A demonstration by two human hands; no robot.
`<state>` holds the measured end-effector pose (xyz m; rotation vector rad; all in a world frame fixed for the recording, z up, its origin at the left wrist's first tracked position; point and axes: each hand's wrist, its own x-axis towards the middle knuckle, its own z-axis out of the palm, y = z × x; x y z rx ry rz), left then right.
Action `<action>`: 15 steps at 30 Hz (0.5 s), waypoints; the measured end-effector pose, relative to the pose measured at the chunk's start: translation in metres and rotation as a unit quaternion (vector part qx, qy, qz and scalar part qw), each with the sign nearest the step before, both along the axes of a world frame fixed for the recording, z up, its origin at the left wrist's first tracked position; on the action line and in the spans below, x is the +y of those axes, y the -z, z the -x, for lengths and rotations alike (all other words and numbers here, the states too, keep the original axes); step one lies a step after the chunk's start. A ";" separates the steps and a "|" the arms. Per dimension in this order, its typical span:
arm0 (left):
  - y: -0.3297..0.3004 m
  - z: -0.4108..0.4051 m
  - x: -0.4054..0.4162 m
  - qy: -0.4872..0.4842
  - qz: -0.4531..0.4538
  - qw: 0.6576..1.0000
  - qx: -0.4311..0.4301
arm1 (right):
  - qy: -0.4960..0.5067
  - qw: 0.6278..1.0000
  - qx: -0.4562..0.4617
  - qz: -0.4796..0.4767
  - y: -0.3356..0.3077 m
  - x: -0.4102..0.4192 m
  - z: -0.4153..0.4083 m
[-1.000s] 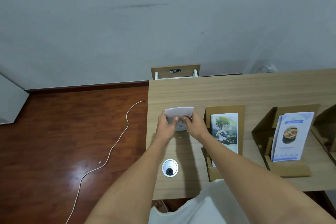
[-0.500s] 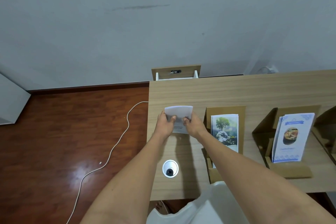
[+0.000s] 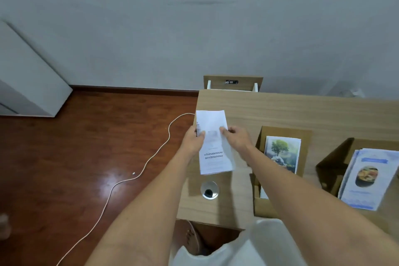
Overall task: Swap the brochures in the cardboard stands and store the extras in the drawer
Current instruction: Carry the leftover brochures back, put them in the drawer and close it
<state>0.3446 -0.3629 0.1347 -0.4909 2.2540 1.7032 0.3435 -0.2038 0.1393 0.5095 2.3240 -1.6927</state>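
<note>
Hands over the desk (image 3: 302,110): left hand (image 3: 192,142) and right hand (image 3: 236,140) pinch opposite edges of a white brochure stack (image 3: 214,153), likely squaring it, beside the tree-brochure stand (image 3: 306,136)

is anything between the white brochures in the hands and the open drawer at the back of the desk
Nothing visible. Both hands, left and right, hold the white brochures over bare desk, and the drawer lies just beyond its far edge.

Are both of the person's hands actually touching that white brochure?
Touching. The head view shows the left hand gripping the left edge of the white brochure, while the right hand pinches its right side.
</note>
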 end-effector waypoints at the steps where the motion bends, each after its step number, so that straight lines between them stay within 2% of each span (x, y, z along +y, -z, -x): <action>1: 0.000 -0.005 -0.005 -0.029 -0.012 0.999 -0.004 | -0.009 1.000 -0.002 -0.002 0.000 -0.006 -0.003; 8: 0.012 -0.038 -0.047 -0.186 -0.119 0.975 -0.020 | -0.085 0.994 -0.017 0.059 -0.002 -0.075 -0.015; 15: 0.023 -0.033 -0.117 -0.177 -0.136 0.974 -0.023 | -0.072 0.997 -0.016 0.023 0.018 -0.146 -0.011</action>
